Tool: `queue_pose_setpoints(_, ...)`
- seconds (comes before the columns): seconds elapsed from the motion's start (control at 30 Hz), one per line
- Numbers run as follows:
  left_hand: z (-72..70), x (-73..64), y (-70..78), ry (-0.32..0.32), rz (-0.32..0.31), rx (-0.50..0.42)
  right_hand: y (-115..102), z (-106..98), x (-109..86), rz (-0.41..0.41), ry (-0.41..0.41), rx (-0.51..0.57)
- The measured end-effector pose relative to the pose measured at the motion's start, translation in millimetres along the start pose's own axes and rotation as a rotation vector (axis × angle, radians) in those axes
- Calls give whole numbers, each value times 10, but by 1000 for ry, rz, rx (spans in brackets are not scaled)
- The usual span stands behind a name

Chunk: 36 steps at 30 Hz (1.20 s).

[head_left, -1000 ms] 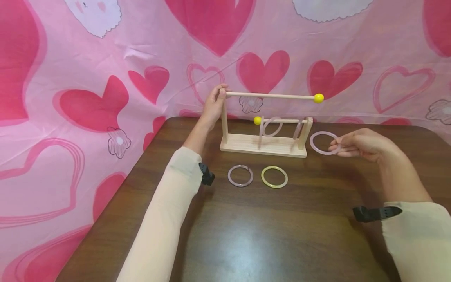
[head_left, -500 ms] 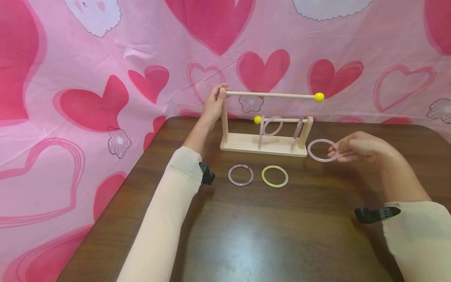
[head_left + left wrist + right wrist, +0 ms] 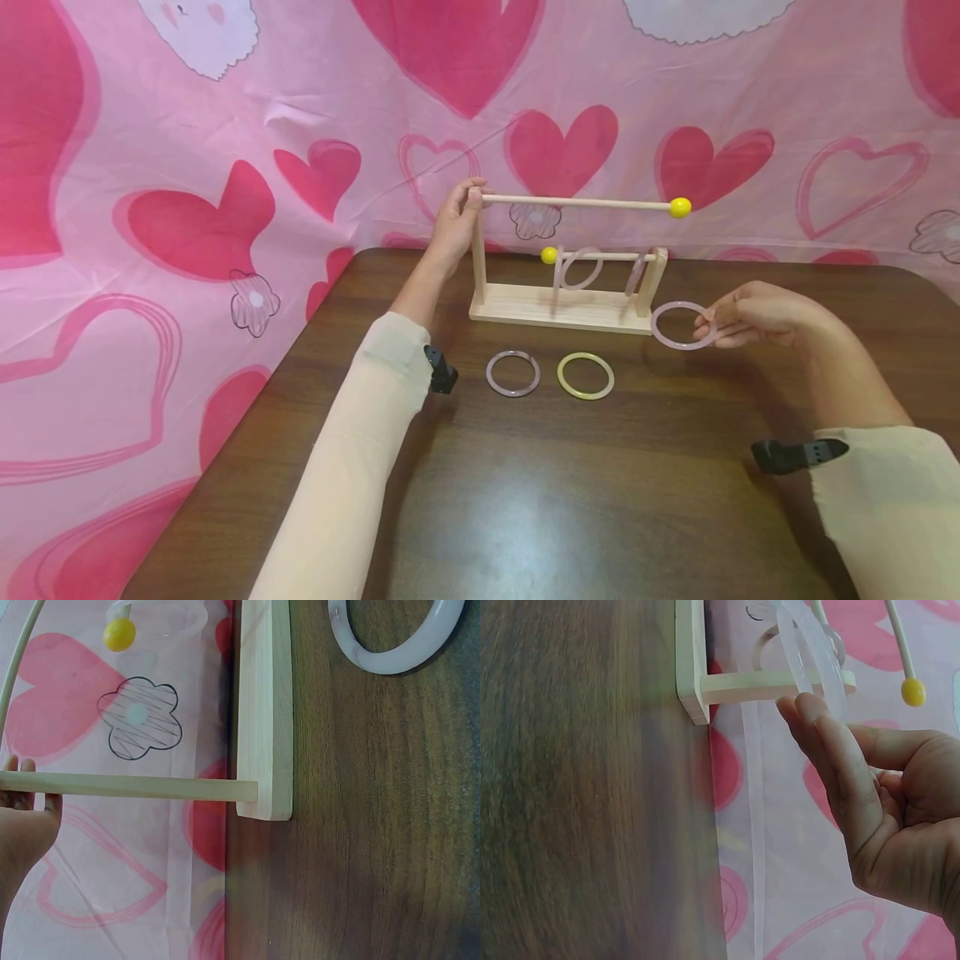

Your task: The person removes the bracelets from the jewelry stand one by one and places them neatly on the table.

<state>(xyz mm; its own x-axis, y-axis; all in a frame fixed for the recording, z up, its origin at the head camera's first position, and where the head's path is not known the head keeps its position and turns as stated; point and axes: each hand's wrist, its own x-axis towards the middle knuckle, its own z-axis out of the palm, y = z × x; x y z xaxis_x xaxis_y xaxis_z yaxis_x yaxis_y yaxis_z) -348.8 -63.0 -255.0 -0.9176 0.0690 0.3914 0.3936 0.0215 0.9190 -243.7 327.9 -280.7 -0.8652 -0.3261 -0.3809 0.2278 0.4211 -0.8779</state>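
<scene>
My left hand grips the top of the tall left post of a wooden bangle stand. With thumb and fingers, my right hand pinches a pale pink bangle by its right side, off the stand's right end. Several pale bangles hang on the stand's lower rod; one of them is tilted outward. No bangle is on the upper rod. In front of the base, a purplish bangle and a yellow-green bangle lie flat.
Yellow balls cap the free ends of both rods, the upper ball pointing right and the lower ball left. A dark wooden table bears everything. Behind it hangs a pink cloth with hearts.
My right hand has moved the pink bangle a little down and to the left, and the bangle looks slightly flatter. The left hand stays on the post.
</scene>
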Motion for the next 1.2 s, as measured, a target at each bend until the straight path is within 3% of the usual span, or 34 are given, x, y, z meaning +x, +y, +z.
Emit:
queue_pose_setpoints(0.27, 0, -4, 9, 1, -16, -1, 3, 26, 6, 19, -16, -43)
queue_pose_setpoints(0.57, 3, -4, 4, 11, -25, 0, 16, 100, 49, 58, -92, -148)
queue_pose_setpoints(0.9, 10, -2, 12, 7, -22, 8, 25, 144, 74, 84, -195, -189)
queue_pose_setpoints(1.2, 10, -7, 10, 2, -12, -1, 16, 179, 101, 94, -194, -242)
